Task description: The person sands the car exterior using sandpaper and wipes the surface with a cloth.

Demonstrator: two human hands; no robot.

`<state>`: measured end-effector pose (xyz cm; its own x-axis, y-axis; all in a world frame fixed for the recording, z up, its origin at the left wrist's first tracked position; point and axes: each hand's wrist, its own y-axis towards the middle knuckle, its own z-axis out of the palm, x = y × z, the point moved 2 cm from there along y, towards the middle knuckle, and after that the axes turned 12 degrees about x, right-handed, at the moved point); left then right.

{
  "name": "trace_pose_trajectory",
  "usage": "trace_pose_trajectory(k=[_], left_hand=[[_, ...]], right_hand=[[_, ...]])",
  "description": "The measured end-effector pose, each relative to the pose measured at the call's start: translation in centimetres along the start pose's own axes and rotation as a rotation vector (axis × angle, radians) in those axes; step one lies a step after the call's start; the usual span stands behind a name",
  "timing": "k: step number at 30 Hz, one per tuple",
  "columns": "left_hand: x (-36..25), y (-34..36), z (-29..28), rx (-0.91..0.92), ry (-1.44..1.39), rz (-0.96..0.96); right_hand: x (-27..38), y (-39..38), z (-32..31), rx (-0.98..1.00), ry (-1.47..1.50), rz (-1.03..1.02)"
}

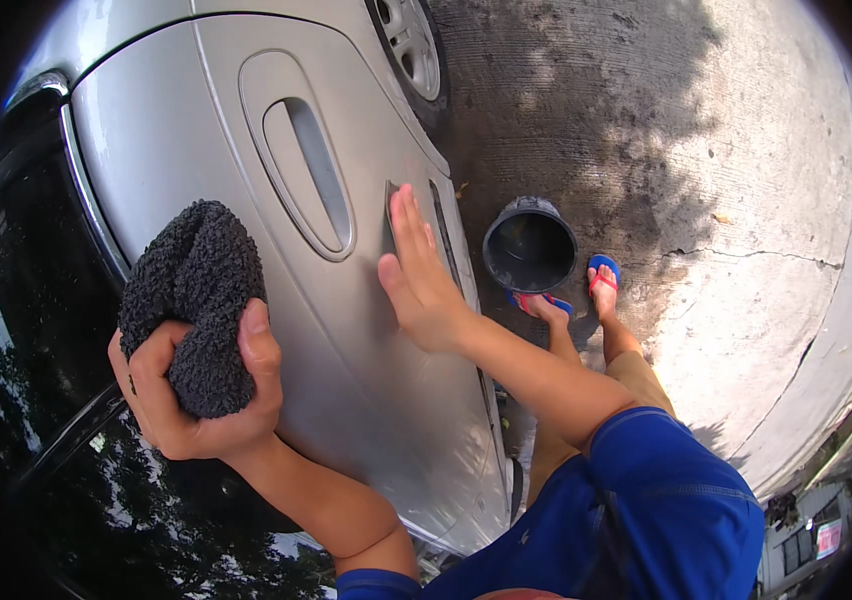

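Note:
My left hand (pixel 208 390) is closed around a folded, shaggy dark grey wash cloth (pixel 191 290). The cloth is held up near the edge of the dark car window, and I cannot tell if it touches the car. Fingers stretched out, my right hand (pixel 426 285) lies against the lower part of the silver car door (pixel 366 370) with nothing held in it. Between the two hands, slightly farther off, is the silver door handle (pixel 318 175) in its oval recess. A dark narrow trim piece (pixel 444 235) runs just right of my right hand.
A black bucket (pixel 530 250) stands on the concrete ground (pixel 636 160) beside my feet in blue flip-flops (pixel 604 266) with red straps. A car wheel (pixel 411 45) is at the far end. Dark windows (pixel 41 260) reflecting trees fill the left side.

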<state>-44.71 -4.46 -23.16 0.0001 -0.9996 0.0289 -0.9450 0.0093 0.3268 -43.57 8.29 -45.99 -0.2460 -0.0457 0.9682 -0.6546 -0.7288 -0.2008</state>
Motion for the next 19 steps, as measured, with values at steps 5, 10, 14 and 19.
trace_pose_trajectory(k=[5,10,14,19], left_hand=[[-0.5,0.6,0.0,0.007,0.002,0.004],[-0.1,-0.2,-0.6,0.042,-0.014,-0.027],[0.1,0.8,0.5,0.016,-0.031,-0.012],[-0.4,1.2,0.4,0.003,-0.013,-0.019]], right_hand=[[2.9,6.5,-3.9,-0.088,-0.164,-0.177],[2.2,4.6,-1.4,-0.039,-0.182,-0.223],[0.9,6.6,-3.0,-0.024,-0.199,-0.273],[3.1,22.7,-12.1,-0.367,-0.295,-0.321]])
